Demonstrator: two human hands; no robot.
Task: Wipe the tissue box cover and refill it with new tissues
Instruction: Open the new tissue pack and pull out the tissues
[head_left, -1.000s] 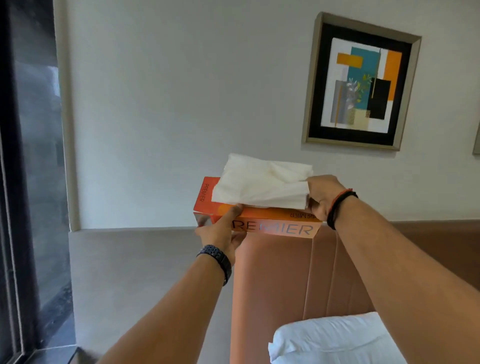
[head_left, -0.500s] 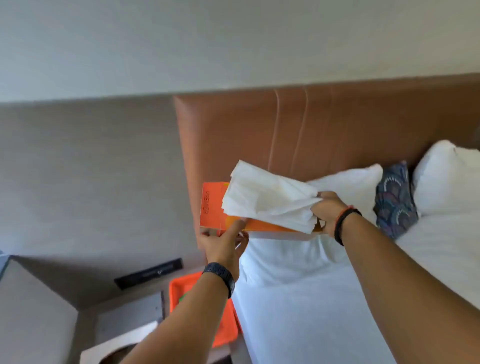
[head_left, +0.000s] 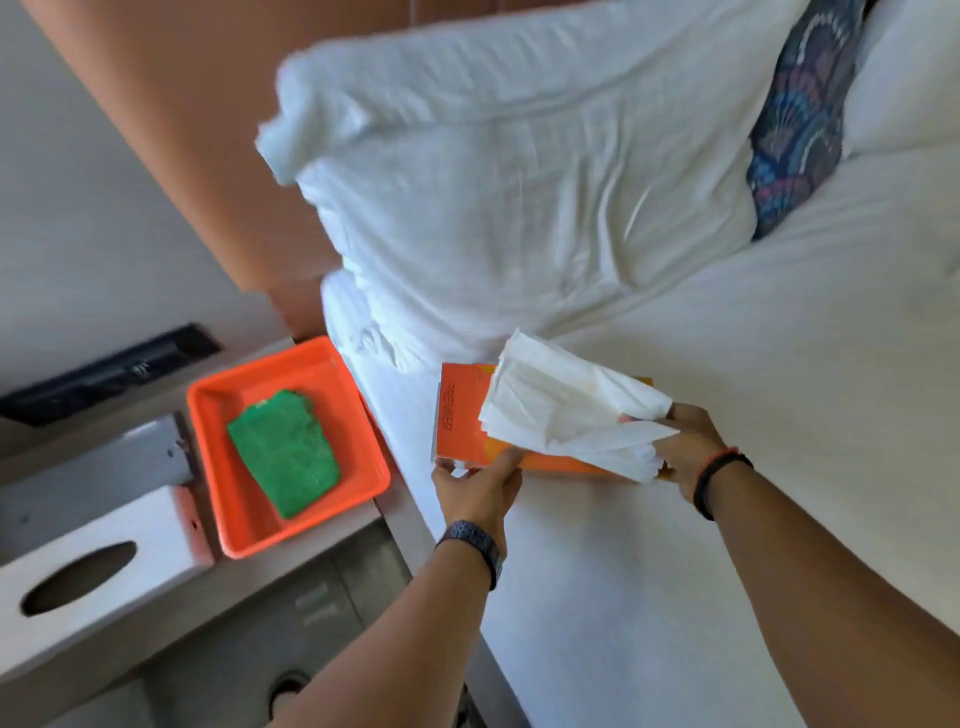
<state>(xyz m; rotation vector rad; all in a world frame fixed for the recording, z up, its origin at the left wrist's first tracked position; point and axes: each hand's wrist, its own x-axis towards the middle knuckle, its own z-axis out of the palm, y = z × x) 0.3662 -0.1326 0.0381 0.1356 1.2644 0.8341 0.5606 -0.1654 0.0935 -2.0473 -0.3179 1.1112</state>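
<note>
My left hand grips the near left corner of an orange cardboard tissue box held just above the white bed. My right hand pinches one end of a thick stack of white tissues that lies across the top of the box. On the bedside table at the lower left lies the white tissue box cover with its oval slot facing up. An orange tray behind it holds a green cloth.
The white bed fills the right side, with a white pillow and a patterned cushion against the brown headboard. A black wall panel sits above the grey bedside table.
The view has swung down from the wall to the bed and bedside table. Both hands have lowered the orange box and the tissues towards the bed, keeping the same hold.
</note>
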